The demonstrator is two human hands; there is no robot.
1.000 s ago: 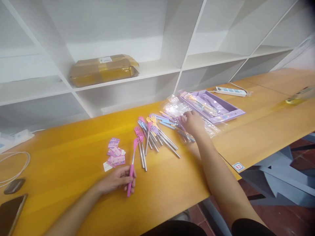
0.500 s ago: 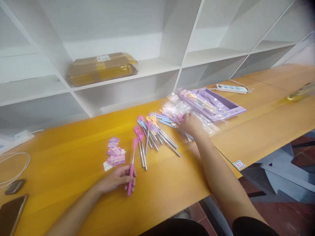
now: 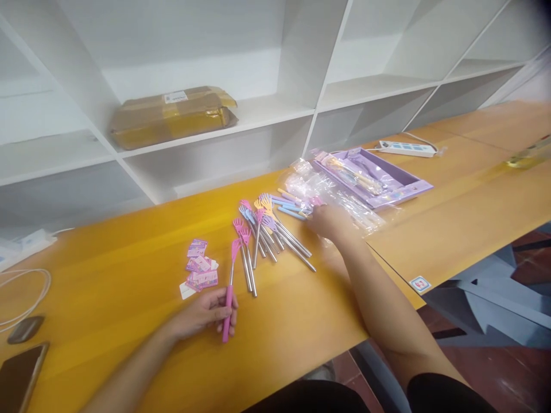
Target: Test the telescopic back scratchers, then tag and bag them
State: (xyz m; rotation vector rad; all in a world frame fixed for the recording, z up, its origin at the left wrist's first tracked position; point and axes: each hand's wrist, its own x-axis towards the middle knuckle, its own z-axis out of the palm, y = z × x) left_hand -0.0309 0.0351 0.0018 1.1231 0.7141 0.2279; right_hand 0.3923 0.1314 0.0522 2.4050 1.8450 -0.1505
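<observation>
Upright in my left hand (image 3: 215, 312) is a pink back scratcher (image 3: 228, 321), my fingers closed around its handle, its claw end pointing away from me. My right hand (image 3: 330, 222) is curled at the edge of some clear plastic bags (image 3: 321, 186), beside blue handle tubes (image 3: 293, 212). Its fingertips are hidden, so what it pinches does not show. Between the hands lie several metal-stemmed back scratchers (image 3: 269, 223) with pink, blue, orange and purple claw heads. Small printed cards (image 3: 201, 269) sit to the left of the pink scratcher.
A purple box (image 3: 402, 198) with bagged scratchers on it stands at the right rear, near a white power strip (image 3: 407, 149). A phone (image 3: 21, 376) and a dark small case (image 3: 26, 330) lie at left. Behind, a taped parcel (image 3: 172, 117) rests on white shelving (image 3: 275, 117).
My right hand has shifted slightly left and toward me at the bags' edge. The left hand keeps the pink back scratcher in nearly the same place. The view has tilted a little.
</observation>
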